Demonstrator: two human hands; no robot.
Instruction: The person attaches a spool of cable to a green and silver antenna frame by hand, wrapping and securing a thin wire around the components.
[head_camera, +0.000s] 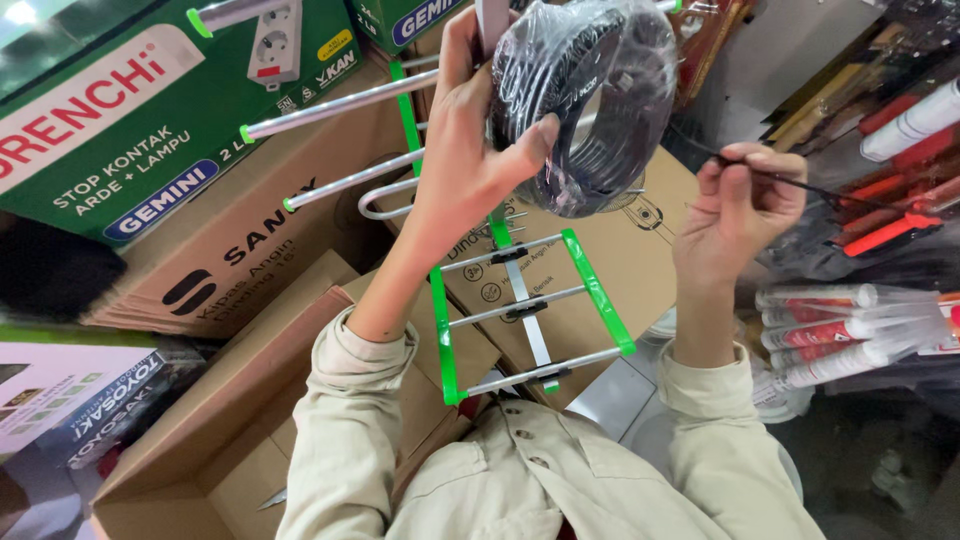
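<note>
My left hand (465, 150) is raised and grips a coil of black cable wrapped in clear plastic (590, 95), thumb pressed on its lower rim. The same hand also seems to hold the mast of a metal aerial (520, 300) with silver rods and green plastic side strips, which hangs down between my arms. My right hand (735, 210) pinches a thin black cable end (800, 185) that runs off to the right, apart from the coil.
Brown cardboard boxes (230, 260) and a green printed box (120, 110) are stacked at left. An open carton (200, 460) sits at lower left. Tubes of sealant (850, 335) and red-handled tools (890, 230) crowd the right side.
</note>
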